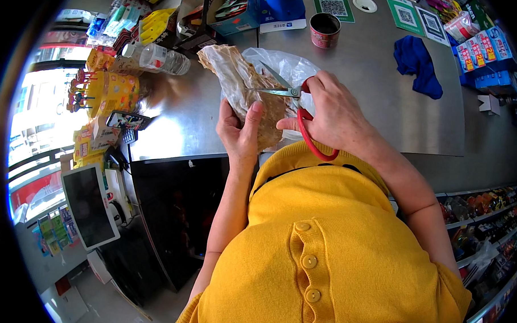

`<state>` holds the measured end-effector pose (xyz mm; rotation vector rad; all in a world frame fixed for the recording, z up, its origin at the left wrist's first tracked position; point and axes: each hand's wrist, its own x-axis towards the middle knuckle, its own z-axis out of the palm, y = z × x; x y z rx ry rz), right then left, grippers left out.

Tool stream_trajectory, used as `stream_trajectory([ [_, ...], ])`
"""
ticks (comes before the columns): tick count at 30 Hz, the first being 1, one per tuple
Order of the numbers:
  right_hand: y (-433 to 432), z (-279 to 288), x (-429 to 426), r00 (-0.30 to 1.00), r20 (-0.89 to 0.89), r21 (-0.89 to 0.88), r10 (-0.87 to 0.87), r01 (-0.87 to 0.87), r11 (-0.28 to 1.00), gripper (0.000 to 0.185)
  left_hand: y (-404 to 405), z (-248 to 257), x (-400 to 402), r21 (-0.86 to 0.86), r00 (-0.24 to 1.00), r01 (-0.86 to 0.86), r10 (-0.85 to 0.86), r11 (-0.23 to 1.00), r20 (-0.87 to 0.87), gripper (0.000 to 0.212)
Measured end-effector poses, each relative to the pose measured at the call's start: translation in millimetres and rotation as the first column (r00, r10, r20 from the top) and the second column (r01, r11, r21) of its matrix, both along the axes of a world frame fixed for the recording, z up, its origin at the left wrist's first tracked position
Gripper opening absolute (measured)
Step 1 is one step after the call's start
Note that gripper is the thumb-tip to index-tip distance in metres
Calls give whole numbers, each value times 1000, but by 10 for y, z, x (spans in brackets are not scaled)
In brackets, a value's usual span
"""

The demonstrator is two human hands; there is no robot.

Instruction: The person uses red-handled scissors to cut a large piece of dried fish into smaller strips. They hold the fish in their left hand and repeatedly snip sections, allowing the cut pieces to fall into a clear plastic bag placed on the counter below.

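Observation:
My right hand [335, 111] grips a pair of red-handled scissors [293, 92], with the thumb in one handle loop. The scissors' blades are apart and point left, across a flat, flaky brown piece of food [271, 123] that looks like flatbread. My left hand [241, 131] holds this piece from the near left side, thumb on top. Its upper left part is pale and creased, perhaps under clear film, and I cannot tell which. Behind it, a crumpled clear plastic bag [289, 62] lies on the stainless steel counter [371, 114]. Part of the bag is hidden by my hands and the food.
An open tin [325, 31] stands beyond my hands, with a blue cloth [417, 66] to the right. At left are a clear plastic bottle [164, 59] lying down, a lollipop tub [115, 92], a phone [128, 120] and a tablet-like screen [90, 207]. Goods boxes [233, 15] line the back.

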<state>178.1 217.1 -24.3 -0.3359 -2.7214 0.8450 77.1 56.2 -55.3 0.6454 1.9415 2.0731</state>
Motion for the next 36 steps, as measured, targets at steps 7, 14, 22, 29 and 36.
stream_trajectory([
  [7, 10, 17, -14, 999, -47, 59, 1, 2, 998, 62, -21, 19, -2, -12, 999, 5, -4, 1000, 40, 37],
  [14, 170, -145, -29, 986, -102, 157, 131, -114, 981, 31, -84, -61, -18, 18, 982, 79, -81, 997, 172, 36],
  [22, 264, -136, -48, 964, -60, -193, 261, -267, 944, 23, -100, -77, -139, 153, 941, 184, -219, 971, 259, 38],
  [29, 271, -82, -44, 949, 63, -731, 309, -167, 662, 26, -77, -47, -208, 161, 923, 224, -262, 961, 282, 37],
  [36, 279, -179, -40, 969, 98, -383, 228, -175, 907, 57, -47, -44, -249, 66, 952, 198, -208, 978, 225, 34],
])
